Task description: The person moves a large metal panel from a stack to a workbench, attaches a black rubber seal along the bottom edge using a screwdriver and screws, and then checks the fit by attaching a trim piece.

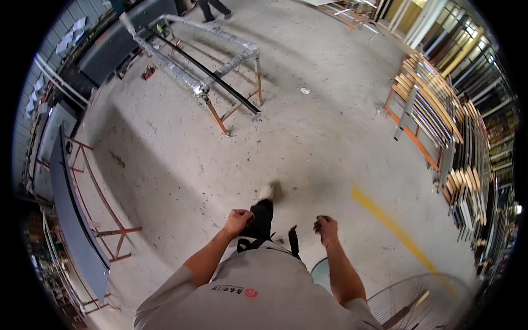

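My left hand (238,221) is curled into a loose fist beside my dark trouser leg, and nothing shows in it. To the right, my right hand (326,229) hangs apart from my body with bent, slightly parted fingers and no visible object in them. Between the two hands a black strap (293,242) sticks out from my waist. One light shoe (267,192) is on the floor in front of me. Neither hand touches any of the things around.
A rack with padded rails (181,77) stands ahead, a long black bar (203,67) on it. At the left a dark panel (74,203) rests on rusty trestles. Stacked strips (434,104) fill the right. A wire fan guard (410,300) is at lower right. A person's legs (213,8) show far ahead.
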Demonstrator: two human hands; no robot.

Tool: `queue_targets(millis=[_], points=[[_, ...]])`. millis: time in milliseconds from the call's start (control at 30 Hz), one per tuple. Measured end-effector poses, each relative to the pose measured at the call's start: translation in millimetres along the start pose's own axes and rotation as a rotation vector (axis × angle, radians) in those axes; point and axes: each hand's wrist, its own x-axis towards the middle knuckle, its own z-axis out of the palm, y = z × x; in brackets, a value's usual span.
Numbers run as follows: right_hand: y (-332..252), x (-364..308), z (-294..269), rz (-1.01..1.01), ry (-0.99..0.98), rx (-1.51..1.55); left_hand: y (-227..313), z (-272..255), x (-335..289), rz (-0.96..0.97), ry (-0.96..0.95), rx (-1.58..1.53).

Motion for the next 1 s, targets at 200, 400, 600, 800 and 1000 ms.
queue_targets(millis=[200, 400, 600, 800, 1000], points=[[-73.1, 216.9, -37.4, -0.072, -0.008, -0.115, 74.6, -0.9, 200.7, 0.015, 0.238, -0.502], [-170.1, 302.3, -32.8, 0.0, -0.109, -0.06, 156.2, -28.0, 317.3, -0.007, 0.425, -0.573], [-214.6, 421.7, -49.0, 0.026, -0.276, -0.227, 192.7, -22.6, 331.5, 0.059, 0.604, 0.146], [-297.2, 570.2, -36.8, 0.155, -0.303, -0.548, 188.4, -15.1, 334.1, 0.054, 0.739, 0.679], [-420.6, 677.1, -33.2, 0.207, -0.431, -0.278, 218.2, -8.8, 341.9, -0.21, 0.582, 0.93]])
